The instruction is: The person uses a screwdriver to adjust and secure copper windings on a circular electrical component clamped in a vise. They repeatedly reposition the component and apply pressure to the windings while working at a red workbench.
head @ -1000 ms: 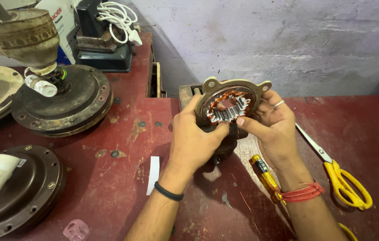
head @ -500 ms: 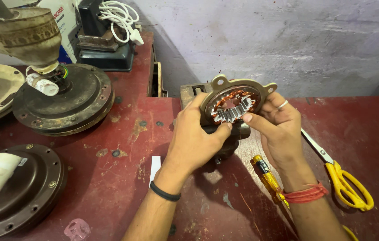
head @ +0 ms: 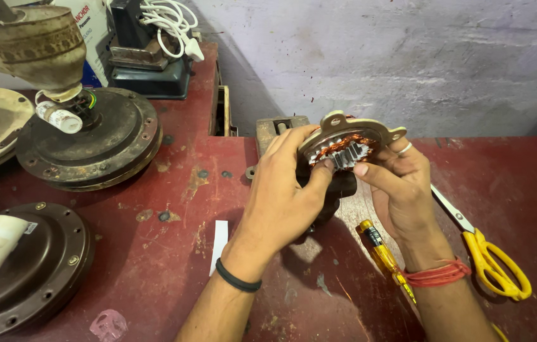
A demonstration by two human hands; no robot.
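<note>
Both hands hold a small round motor stator [head: 347,144] up above the red workbench [head: 173,190]. It has a tan metal frame with mounting ears, copper windings and silver teeth at its centre. My left hand [head: 284,190] grips its left side, thumb pressed near the teeth. My right hand [head: 398,187] grips the right side, with a ring on one finger and red thread around the wrist. A dark part under the stator is mostly hidden by my hands.
A yellow screwdriver [head: 385,256] and yellow-handled scissors [head: 490,256] lie at the right. Dark round fan motor housings [head: 91,142] [head: 24,269] sit at the left, one under a bronze canopy [head: 28,44]. A white cable [head: 170,22] rests on a black device at the back.
The stator and both hands have shifted slightly to the right; my fingers have adjusted around its rim. Nothing else moved.
</note>
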